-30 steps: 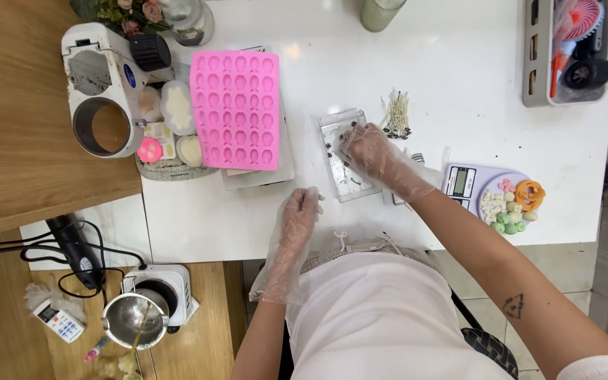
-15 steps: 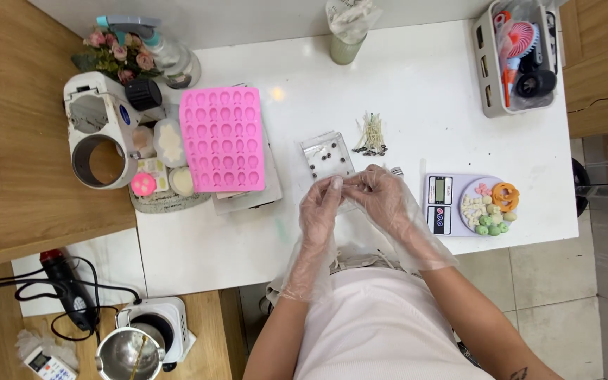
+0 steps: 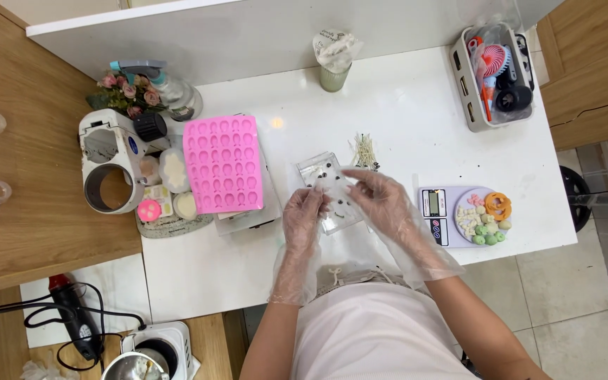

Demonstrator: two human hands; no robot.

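Clear plastic gloves cover both hands, which meet over the near middle of the white table (image 3: 402, 112). Left hand (image 3: 302, 222) has its fingers bent in beside the small clear packet (image 3: 328, 184) holding dark specks; whether they pinch it cannot be told. Right hand (image 3: 383, 200) pinches the packet's right edge, fingertips closed on it. Packet lies between the two hands, just right of the pink silicone mould (image 3: 224, 164) and left of the kitchen scale (image 3: 459, 214).
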